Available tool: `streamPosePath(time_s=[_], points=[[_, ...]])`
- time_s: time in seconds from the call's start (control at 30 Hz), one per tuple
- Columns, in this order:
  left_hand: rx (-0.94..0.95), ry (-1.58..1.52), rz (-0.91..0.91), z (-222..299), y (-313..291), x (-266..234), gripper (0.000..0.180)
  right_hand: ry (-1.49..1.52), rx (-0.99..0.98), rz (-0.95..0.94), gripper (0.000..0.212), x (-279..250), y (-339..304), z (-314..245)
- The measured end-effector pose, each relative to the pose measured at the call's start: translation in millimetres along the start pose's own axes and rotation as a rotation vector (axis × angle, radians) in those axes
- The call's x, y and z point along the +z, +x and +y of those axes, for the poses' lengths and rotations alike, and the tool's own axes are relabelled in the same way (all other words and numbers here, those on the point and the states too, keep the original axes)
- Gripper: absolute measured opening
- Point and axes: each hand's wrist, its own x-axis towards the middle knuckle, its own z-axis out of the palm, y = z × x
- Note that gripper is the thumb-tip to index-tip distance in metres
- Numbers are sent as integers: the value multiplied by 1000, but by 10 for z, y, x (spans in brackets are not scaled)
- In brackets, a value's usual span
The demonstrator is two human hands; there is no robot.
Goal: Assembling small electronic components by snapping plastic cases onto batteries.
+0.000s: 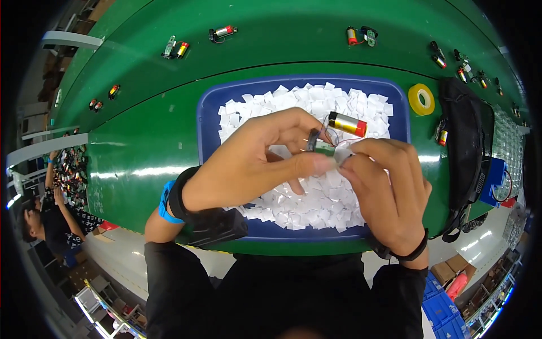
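Between the thumb and fingers of my left hand (254, 155) is a small green circuit board (324, 148) with a black part at its end. Thin wires join it to a cylindrical battery (348, 124), silver and gold with a red end and a black end, which sits just above my fingers. My right hand (392, 183) pinches a small white piece (342, 153) against the board's edge; its fingertips are partly hidden. Both hands are over a blue tray (210, 107) full of small white paper-like squares (305, 206).
On the green table lie several battery-and-board assemblies (224, 33), a yellow tape roll (421, 99) and a black bag (460, 147). A blue box (494, 181) stands right of the bag. At far left, another person (56, 220) reaches toward a pile of assemblies (70, 175).
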Motion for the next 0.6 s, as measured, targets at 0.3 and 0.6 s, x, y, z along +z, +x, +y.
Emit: streamPosePath(time_s=[0.3,0.6], points=[[199,492,225,41,-83,117,25,611,632,53,26,-52,-34,148],[376,757,235,-23,-57,155,20,675,453,-74,22,-26,9,205]])
